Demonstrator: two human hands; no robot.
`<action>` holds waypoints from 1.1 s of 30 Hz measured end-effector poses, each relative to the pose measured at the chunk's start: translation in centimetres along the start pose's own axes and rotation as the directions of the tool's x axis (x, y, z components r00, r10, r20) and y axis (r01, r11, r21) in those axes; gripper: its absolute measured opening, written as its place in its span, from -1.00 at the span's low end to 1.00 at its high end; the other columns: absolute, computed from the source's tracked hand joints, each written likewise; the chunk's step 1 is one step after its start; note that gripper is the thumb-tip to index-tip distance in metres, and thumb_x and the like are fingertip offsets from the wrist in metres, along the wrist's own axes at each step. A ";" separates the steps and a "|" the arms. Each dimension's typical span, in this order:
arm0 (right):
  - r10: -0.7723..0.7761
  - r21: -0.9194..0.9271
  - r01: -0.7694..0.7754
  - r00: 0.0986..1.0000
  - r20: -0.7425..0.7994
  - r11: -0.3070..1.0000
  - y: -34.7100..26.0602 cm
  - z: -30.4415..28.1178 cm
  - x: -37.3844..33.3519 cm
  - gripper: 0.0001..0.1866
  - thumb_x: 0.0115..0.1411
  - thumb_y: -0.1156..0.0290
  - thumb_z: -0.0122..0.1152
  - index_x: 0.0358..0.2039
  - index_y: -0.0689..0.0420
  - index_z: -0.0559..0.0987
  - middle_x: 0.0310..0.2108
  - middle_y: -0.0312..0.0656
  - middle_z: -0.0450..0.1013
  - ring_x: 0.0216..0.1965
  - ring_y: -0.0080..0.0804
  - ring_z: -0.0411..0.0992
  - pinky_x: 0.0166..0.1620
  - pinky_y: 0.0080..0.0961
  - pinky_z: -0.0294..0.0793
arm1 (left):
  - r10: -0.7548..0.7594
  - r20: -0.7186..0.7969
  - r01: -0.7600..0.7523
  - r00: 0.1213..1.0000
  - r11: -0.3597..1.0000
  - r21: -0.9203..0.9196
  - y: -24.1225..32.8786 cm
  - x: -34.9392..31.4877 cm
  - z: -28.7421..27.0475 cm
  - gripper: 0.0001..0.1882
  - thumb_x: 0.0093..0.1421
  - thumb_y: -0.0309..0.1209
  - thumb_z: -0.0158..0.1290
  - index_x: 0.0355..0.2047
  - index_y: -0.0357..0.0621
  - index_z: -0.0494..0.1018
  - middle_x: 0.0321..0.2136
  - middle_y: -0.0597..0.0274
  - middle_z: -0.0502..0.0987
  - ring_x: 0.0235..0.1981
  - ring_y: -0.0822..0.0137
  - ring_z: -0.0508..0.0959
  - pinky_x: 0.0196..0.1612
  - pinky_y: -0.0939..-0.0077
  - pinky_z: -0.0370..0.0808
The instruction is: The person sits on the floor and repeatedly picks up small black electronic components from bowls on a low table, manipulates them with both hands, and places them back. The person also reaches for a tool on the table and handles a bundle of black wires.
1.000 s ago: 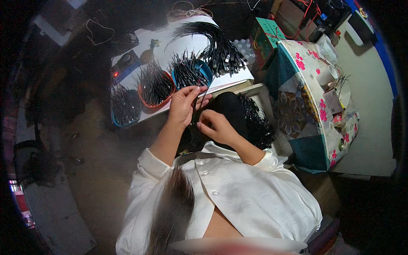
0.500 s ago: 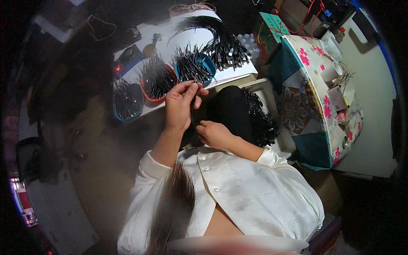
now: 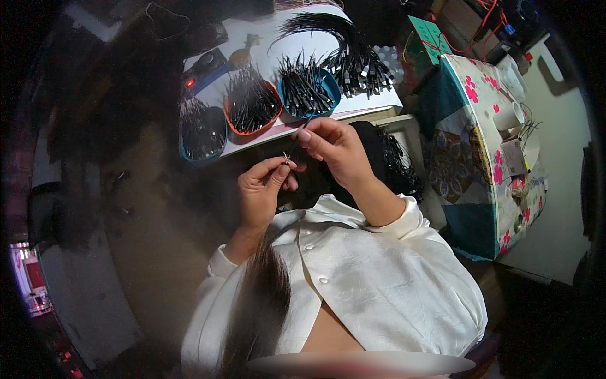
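My left hand (image 3: pixel 260 189) is closed in a pinch, with thin cable ends (image 3: pixel 286 158) of light, bare-looking wire standing up at its fingertips. Above and to the right of it, my right hand (image 3: pixel 341 151) pinches a thin dark cable (image 3: pixel 300 134) between thumb and forefinger. The two hands are close but do not touch. Just beyond them on the white table (image 3: pixel 265 31) stand a blue basket (image 3: pixel 335 87), an orange basket (image 3: pixel 278 100) and a darker blue-rimmed basket (image 3: pixel 203 158), each filled with short black cables.
A large bundle of black cables with metal plugs (image 3: pixel 363 69) lies at the table's back right. Beneath it, a white bin (image 3: pixel 410 126) holds more black cables. On the right, a flower-patterned cloth (image 3: pixel 467 88) covers a table bearing a white mug (image 3: pixel 507 117) and a small box (image 3: pixel 514 158).
My right hand has risen from my lap to beside the left and now pinches a thin cable. My left hand has come lower, away from the baskets. The view has shifted slightly.
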State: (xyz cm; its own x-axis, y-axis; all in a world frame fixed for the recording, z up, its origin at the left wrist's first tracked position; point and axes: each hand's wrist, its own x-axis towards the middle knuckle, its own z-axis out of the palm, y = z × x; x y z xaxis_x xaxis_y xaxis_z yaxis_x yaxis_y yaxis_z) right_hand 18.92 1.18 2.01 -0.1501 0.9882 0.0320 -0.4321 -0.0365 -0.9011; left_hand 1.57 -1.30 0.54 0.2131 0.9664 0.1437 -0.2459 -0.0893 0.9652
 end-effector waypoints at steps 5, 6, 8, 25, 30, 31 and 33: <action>-0.405 -0.689 0.473 0.872 0.276 0.549 0.3 1.5 -1.6 -0.84 0.05 0.53 0.29 -0.34 0.21 0.53 -0.46 -0.10 0.40 -0.46 -0.16 0.41 -0.40 -0.39 0.41 | -0.021 -0.187 -0.006 0.982 0.990 -0.142 0.0 0.8 -0.6 -0.80 0.29 -0.50 -0.02 -0.17 -0.42 0.49 -0.21 0.02 0.59 -0.19 0.29 0.60 -0.07 0.47 0.58; -0.409 -0.727 0.490 0.859 0.308 0.481 0.4 1.7 -1.8 -0.83 0.03 0.52 0.30 -0.35 0.20 0.52 -0.44 -0.11 0.40 -0.44 -0.15 0.41 -0.40 -0.37 0.42 | 0.000 -0.174 -0.023 0.985 0.991 -0.131 0.2 0.9 -0.6 -0.79 0.29 -0.51 -0.01 -0.16 -0.41 0.49 -0.20 0.03 0.59 -0.18 0.30 0.60 -0.08 0.48 0.57; -0.426 -0.767 0.521 0.831 0.357 0.373 0.6 2.1 -2.0 -0.82 0.00 0.51 0.31 -0.36 0.18 0.52 -0.41 -0.11 0.41 -0.41 -0.14 0.42 -0.38 -0.34 0.45 | 0.017 -0.152 -0.035 0.988 0.992 -0.118 0.5 1.0 -0.2 -0.79 0.27 -0.52 0.02 -0.15 -0.39 0.51 -0.19 0.06 0.59 -0.16 0.37 0.57 -0.06 0.53 0.53; -0.088 -0.226 0.120 0.985 0.150 0.967 -0.5 -0.2 -1.1 -0.85 0.16 0.50 0.27 -0.32 0.31 0.54 -0.42 -0.26 0.52 -0.39 -0.62 0.47 -0.29 -0.67 0.47 | -0.067 -0.073 0.068 0.995 0.998 0.009 1.5 0.7 0.9 -0.82 0.32 -0.42 -0.02 -0.27 -0.32 0.47 -0.45 0.31 0.54 -0.51 0.64 0.39 -0.44 0.76 0.34; -0.084 -0.105 0.098 0.987 0.137 0.990 0.6 0.4 -1.1 -0.90 0.16 0.54 0.25 -0.35 0.30 0.53 -0.44 -0.26 0.51 -0.39 -0.62 0.47 -0.28 -0.69 0.46 | -0.060 -0.130 0.059 0.990 0.998 -0.007 1.0 0.5 1.7 -0.81 0.30 -0.41 0.02 -0.27 -0.33 0.47 -0.49 0.32 0.52 -0.52 0.64 0.37 -0.47 0.78 0.27; -0.095 -0.092 0.105 0.989 0.114 0.990 0.7 0.5 -1.1 -0.91 0.16 0.55 0.25 -0.35 0.29 0.53 -0.45 -0.27 0.51 -0.40 -0.62 0.46 -0.29 -0.70 0.45 | -0.071 -0.126 0.074 0.989 0.997 0.016 0.9 0.5 1.5 -0.81 0.30 -0.41 0.02 -0.27 -0.34 0.47 -0.49 0.32 0.52 -0.52 0.64 0.36 -0.47 0.79 0.26; -0.165 -0.080 0.161 0.985 -0.045 0.984 0.4 0.4 -1.0 -0.92 0.15 0.55 0.26 -0.36 0.27 0.54 -0.45 -0.30 0.50 -0.41 -0.65 0.43 -0.31 -0.73 0.41 | -0.055 -0.085 0.057 0.995 0.998 0.025 1.0 0.4 1.2 -0.81 0.30 -0.41 0.02 -0.28 -0.35 0.46 -0.50 0.29 0.52 -0.55 0.65 0.34 -0.50 0.80 0.23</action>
State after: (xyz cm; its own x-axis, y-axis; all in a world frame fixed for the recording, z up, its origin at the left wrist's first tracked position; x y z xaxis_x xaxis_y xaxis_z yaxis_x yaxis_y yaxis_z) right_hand 18.55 0.14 1.79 -0.0363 0.9864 0.1603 -0.3779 0.1350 -0.9159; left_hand 2.57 -1.27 1.80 0.1457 0.9868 0.0713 -0.2096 -0.0396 0.9770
